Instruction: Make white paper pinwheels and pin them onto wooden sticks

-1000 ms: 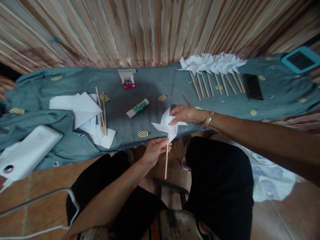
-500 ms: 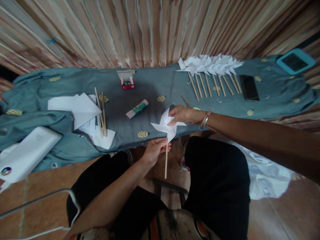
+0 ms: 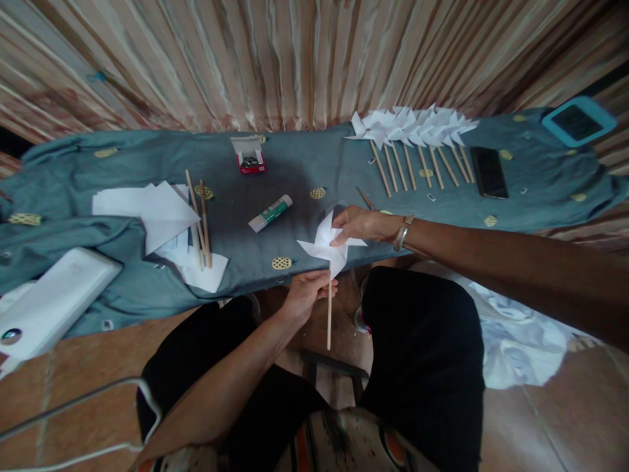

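Observation:
A white paper pinwheel point(image 3: 324, 244) on a wooden stick point(image 3: 329, 321) is held at the table's front edge, over my lap. My left hand point(image 3: 305, 294) is closed around the stick just under the paper blades. With thumb and fingers my right hand point(image 3: 358, 224) pinches the pinwheel at its middle and right side. Behind my right hand, a pointed thin tool point(image 3: 364, 198) lies partly hidden. A glue stick point(image 3: 270, 214) rests on the cloth to the left of the pinwheel. Farther back stands an opened red box point(image 3: 251, 162) of small metal pins.
Finished pinwheels point(image 3: 413, 126) lie in a row at the back right, beside a black phone point(image 3: 489, 172) and a blue-framed device point(image 3: 578, 122). Paper sheets point(image 3: 142, 208) and loose sticks point(image 3: 204, 223) are on the left. A white device point(image 3: 59, 301) sits at the left front.
The view has shifted very slightly. The stick's lower end has swung a little to the right; both hands keep their hold on the pinwheel.

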Tool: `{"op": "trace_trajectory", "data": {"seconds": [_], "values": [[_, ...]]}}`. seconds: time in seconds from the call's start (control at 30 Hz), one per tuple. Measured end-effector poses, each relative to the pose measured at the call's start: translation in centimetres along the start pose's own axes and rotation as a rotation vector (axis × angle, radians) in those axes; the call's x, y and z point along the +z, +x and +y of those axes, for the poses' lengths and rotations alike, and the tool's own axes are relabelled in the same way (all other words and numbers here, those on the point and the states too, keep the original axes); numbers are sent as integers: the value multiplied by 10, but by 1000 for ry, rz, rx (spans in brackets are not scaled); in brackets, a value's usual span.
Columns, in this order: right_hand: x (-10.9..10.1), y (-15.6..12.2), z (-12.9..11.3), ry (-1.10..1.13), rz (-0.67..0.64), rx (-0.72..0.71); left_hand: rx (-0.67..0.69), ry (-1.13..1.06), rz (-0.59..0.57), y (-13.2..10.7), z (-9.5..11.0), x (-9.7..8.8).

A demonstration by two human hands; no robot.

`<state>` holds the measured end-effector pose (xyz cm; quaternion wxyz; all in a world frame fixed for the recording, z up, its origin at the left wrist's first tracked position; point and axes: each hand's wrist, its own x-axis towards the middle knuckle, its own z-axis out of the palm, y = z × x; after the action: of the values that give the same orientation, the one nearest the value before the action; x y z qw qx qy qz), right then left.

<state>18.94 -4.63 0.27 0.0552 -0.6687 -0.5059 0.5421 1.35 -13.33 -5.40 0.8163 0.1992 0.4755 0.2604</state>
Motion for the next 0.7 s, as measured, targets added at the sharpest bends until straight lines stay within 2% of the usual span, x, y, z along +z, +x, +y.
{"op": "trace_trajectory", "data": {"seconds": [0.23,0.43,0.7], "values": [[-1,2,2,3,-4,-18,2,1,-6,2,-2,0],[-1,6,7,-15,-5,-19,20,-1,-55,3,-3,-2],[0,3,3,-28,-28,-22,6,-18,-33,3,-4,-1]]}}
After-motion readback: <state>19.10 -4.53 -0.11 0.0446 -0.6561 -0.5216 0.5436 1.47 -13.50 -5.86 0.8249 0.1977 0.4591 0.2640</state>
